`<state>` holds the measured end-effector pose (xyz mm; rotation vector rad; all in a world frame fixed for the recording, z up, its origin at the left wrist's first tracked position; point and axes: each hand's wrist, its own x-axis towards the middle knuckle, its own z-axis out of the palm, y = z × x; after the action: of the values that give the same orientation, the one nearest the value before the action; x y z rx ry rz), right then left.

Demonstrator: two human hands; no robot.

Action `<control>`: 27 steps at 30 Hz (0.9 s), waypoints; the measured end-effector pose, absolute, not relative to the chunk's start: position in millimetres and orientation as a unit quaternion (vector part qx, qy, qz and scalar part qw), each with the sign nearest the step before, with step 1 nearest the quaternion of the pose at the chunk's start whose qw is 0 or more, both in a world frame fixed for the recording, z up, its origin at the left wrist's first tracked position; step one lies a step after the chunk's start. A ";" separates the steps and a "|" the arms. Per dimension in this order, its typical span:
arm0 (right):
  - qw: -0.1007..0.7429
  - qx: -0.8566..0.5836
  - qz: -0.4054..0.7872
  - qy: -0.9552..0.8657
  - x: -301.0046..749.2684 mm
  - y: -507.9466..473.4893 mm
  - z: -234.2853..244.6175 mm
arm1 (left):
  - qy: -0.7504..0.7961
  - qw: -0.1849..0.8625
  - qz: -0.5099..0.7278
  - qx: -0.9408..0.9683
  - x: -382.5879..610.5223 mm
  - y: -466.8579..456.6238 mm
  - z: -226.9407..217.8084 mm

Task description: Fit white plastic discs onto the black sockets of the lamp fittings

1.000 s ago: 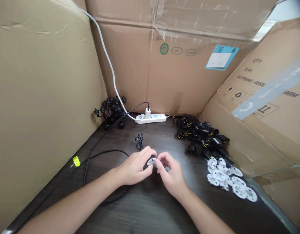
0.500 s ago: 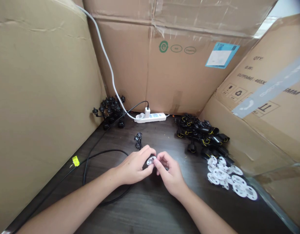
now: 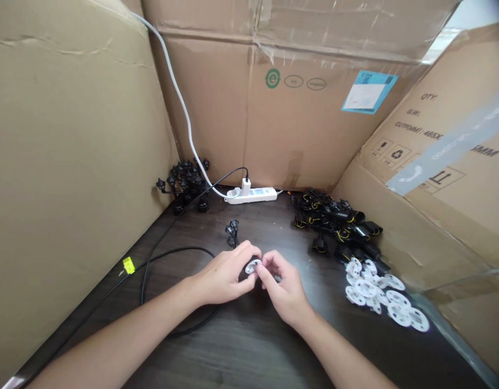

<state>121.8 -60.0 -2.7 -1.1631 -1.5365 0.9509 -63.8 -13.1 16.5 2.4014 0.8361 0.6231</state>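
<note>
Between my two hands, low over the dark table, is a small white plastic disc (image 3: 253,266) with holes in it, tilted toward me. My left hand (image 3: 227,273) curls around its left side, thumb below and fingers above. The thumb and fingertips of my right hand (image 3: 285,286) pinch its right edge. Just beyond my left fingers, black miniature lamp heads (image 3: 232,232) stick up; my hand hides their lower part, so I cannot tell whether they join the disc.
White discs (image 3: 366,289) lie piled at the right, below a heap of black lamp parts with yellow wires (image 3: 342,219). Black model street lamps (image 3: 186,181) cluster at the back left. A white power strip (image 3: 253,195) lies against cardboard boxes (image 3: 217,108); a black cable (image 3: 172,250) loops at left.
Hardly anything differs. The white disc is tilted slightly more between my fingers, and the whole view has shifted a little.
</note>
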 end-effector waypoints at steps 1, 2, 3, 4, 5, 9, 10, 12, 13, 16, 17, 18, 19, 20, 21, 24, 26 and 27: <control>0.476 -0.474 0.392 -0.629 122.0 -60.2 -3.2 | 0.309 0.259 0.232 0.885 -63.8 -13.1 16.5; 0.477 -0.472 0.394 -0.628 122.0 -60.3 -3.5 | 0.309 0.258 0.235 0.885 -63.9 -13.1 16.7; 0.476 -0.472 0.395 -0.628 122.0 -60.4 -3.8 | 0.308 0.258 0.237 0.885 -64.0 -13.1 17.0; 0.475 -0.471 0.396 -0.628 121.8 -60.4 -3.8 | 0.307 0.258 0.237 0.885 -64.1 -13.2 17.4; 0.473 -0.471 0.396 -0.630 121.5 -60.5 -3.6 | 0.307 0.259 0.236 0.885 -64.3 -13.3 17.9; 0.463 -0.473 0.387 -0.642 120.2 -60.6 -0.2 | 0.306 0.265 0.228 0.886 -65.4 -13.6 20.3; 0.462 -0.475 0.381 -0.645 119.9 -60.5 0.9 | 0.306 0.268 0.226 0.885 -65.7 -13.5 20.8; 0.462 -0.480 0.364 -0.650 119.6 -60.3 2.5 | 0.302 0.277 0.223 0.885 -66.2 -13.1 21.5; 0.463 -0.484 0.355 -0.652 119.5 -60.2 2.9 | 0.299 0.282 0.222 0.884 -66.3 -12.9 21.8; 0.466 -0.496 0.329 -0.654 119.5 -60.3 2.6 | 0.294 0.293 0.218 0.883 -66.2 -12.6 21.9; 0.467 -0.499 0.324 -0.654 119.5 -60.5 2.2 | 0.295 0.295 0.216 0.883 -66.0 -12.8 21.8; 0.468 -0.500 0.320 -0.654 119.5 -60.7 2.0 | 0.295 0.296 0.213 0.883 -65.8 -13.0 21.6; 0.470 -0.501 0.316 -0.654 119.4 -60.9 1.9 | 0.296 0.297 0.210 0.883 -65.6 -13.3 21.5; 0.473 -0.501 0.312 -0.655 119.2 -61.1 2.0 | 0.297 0.297 0.209 0.883 -65.4 -13.7 21.4; 0.475 -0.500 0.310 -0.655 119.0 -61.3 2.3 | 0.297 0.297 0.209 0.883 -65.4 -14.1 21.3; 0.481 -0.495 0.309 -0.654 118.4 -61.8 3.7 | 0.299 0.294 0.211 0.883 -65.4 -15.2 21.5; 0.485 -0.491 0.308 -0.654 118.4 -62.2 4.5 | 0.300 0.291 0.215 0.883 -65.4 -15.7 21.8; 0.486 -0.490 0.305 -0.656 118.5 -62.5 4.8 | 0.301 0.289 0.217 0.882 -65.3 -15.9 21.9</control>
<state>118.5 -62.5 4.8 -1.1922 -1.5950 0.7432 -65.3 -15.9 21.9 2.3549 0.8045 0.5804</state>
